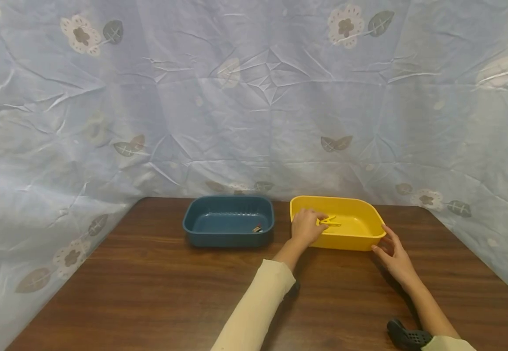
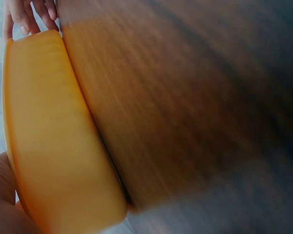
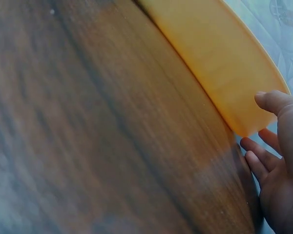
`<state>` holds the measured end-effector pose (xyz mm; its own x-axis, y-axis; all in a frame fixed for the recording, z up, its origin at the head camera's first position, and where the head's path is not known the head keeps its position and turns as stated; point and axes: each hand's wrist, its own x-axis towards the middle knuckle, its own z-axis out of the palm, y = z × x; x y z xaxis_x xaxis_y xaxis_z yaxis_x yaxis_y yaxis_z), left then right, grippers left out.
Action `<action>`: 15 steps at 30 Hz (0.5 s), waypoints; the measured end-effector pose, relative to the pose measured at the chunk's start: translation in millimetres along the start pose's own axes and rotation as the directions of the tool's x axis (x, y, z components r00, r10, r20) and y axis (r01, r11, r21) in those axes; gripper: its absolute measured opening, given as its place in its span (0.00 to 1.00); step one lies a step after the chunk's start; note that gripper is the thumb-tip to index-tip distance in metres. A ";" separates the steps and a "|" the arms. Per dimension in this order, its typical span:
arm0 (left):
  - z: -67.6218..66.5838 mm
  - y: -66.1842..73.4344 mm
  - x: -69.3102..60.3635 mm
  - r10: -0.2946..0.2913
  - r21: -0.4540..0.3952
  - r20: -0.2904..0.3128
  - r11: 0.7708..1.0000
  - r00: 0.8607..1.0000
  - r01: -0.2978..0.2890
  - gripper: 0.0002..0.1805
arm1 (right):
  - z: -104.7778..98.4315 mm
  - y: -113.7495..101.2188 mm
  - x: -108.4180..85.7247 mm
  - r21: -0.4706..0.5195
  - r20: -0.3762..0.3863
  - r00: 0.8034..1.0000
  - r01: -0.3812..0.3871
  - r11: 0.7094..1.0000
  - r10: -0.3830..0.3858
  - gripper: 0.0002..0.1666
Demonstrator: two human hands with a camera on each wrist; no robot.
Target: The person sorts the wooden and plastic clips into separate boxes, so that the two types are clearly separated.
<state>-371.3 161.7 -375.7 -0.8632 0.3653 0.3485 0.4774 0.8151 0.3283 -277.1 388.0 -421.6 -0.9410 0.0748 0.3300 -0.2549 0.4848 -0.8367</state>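
Note:
My left hand (image 1: 308, 226) reaches over the near left rim of a yellow plastic bin (image 1: 348, 242). Inside, its thumb and finger pinch a yellow clothespin (image 1: 332, 224). In the left wrist view, the bin wall (image 2: 58, 131) hides most of those fingers. At the bin's right end, my right hand (image 1: 394, 256) holds the near corner, thumb on the front wall and a finger up by the rim. The right wrist view shows the thumb (image 3: 273, 101) against the outer wall, with the other fingers (image 3: 256, 163) loosely bent around the end.
Left of the yellow bin stands a dark blue bin (image 1: 227, 240) with a few small objects (image 1: 257, 228) in its near right corner, too small to name. Both are near the far edge of the brown wooden table (image 1: 157, 292). A patterned cloth (image 1: 236, 112) hangs behind.

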 end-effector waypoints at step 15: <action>0.4 0.0 1.1 0.003 -0.006 -0.044 1.000 0.999 -0.004 0.21 | -1.5 -0.3 0.1 -0.009 0.000 1.000 -0.018 1.000 0.018 0.42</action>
<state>-372.4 162.2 -375.6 -0.8534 0.3477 0.3882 0.4817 0.8108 0.3326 -276.8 389.2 -420.6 -0.9455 0.0842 0.3147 -0.2354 0.4913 -0.8386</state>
